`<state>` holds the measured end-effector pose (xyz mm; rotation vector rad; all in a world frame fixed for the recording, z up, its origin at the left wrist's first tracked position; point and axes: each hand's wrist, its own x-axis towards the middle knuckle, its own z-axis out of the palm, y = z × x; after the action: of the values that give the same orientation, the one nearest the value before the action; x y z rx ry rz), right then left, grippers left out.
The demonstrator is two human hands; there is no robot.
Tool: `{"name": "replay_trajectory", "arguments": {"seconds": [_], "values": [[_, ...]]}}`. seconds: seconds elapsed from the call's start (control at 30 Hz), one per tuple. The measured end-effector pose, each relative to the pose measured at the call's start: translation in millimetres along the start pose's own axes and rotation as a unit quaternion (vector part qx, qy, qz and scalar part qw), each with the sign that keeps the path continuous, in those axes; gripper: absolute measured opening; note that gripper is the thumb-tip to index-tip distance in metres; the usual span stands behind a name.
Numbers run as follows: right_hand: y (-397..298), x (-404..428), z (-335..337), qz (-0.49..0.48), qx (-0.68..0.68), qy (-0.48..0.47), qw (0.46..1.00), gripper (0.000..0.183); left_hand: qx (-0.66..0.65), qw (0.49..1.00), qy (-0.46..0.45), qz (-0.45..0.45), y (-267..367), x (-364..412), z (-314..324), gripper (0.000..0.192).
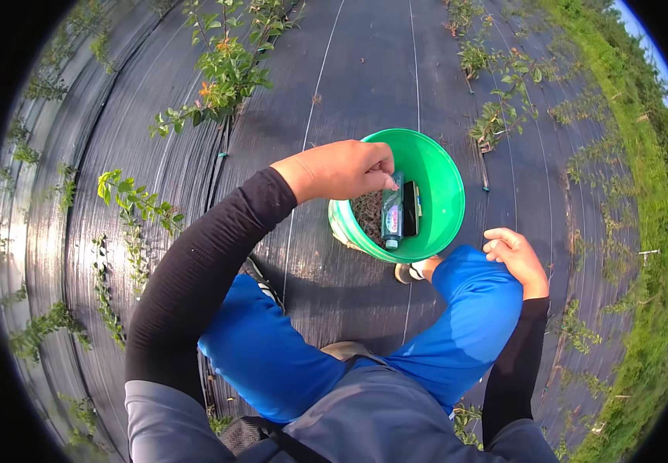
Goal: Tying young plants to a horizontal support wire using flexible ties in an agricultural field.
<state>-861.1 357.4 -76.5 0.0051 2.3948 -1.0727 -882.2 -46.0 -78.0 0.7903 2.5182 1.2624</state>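
My left hand [345, 171] is over the near left rim of a green plastic bucket [447, 202], its fingertips bent together above the opening; whether something small is between them I cannot tell. Inside the bucket lie a clear plastic bottle [392, 217] with a label and pale cap, a dark flat phone-like object [410, 209] beside it, and dark brown loose material [369, 215]. To the bucket's right, my right hand [516, 257] hovers by my right knee, its fingers loosely curled and no object visible in it.
Black woven ground cover [363, 69] with white lines spreads around me. Leafy young plants [230, 69] stand in a row at the left, with another plant row [499, 116] at the right. A grass strip [646, 173] runs along the far right. My blue-clad knees flank the bucket's near side.
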Motion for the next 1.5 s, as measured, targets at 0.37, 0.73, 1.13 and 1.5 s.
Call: {"name": "replay_trajectory", "arguments": {"seconds": [0.37, 0.73, 1.13, 1.5], "values": [[8.5, -5.3, -9.0, -0.047, 0.028, 0.017, 0.998, 0.032, -0.053, 0.996, 0.03, -0.061, -24.4, -33.2, -32.6, 0.046], [-0.5, 11.7, -0.5, -0.075, -0.004, -0.057, 0.996, 0.034, -0.259, 0.491, 0.685, -0.472, -119.5, -456.7, 197.6, 0.029], [-53.7, 13.3, 36.5, -0.203, -0.014, -0.051, 0.978, 0.037, -0.351, 0.491, 0.601, -0.524, 13.4, -431.4, 318.1, 0.028], [-214.0, -159.9, 163.8, -0.578, 0.246, -0.619, 0.472, 0.013, -0.605, 0.7, 0.274, -0.261, 196.9, -460.5, 232.9, 0.048]]}}
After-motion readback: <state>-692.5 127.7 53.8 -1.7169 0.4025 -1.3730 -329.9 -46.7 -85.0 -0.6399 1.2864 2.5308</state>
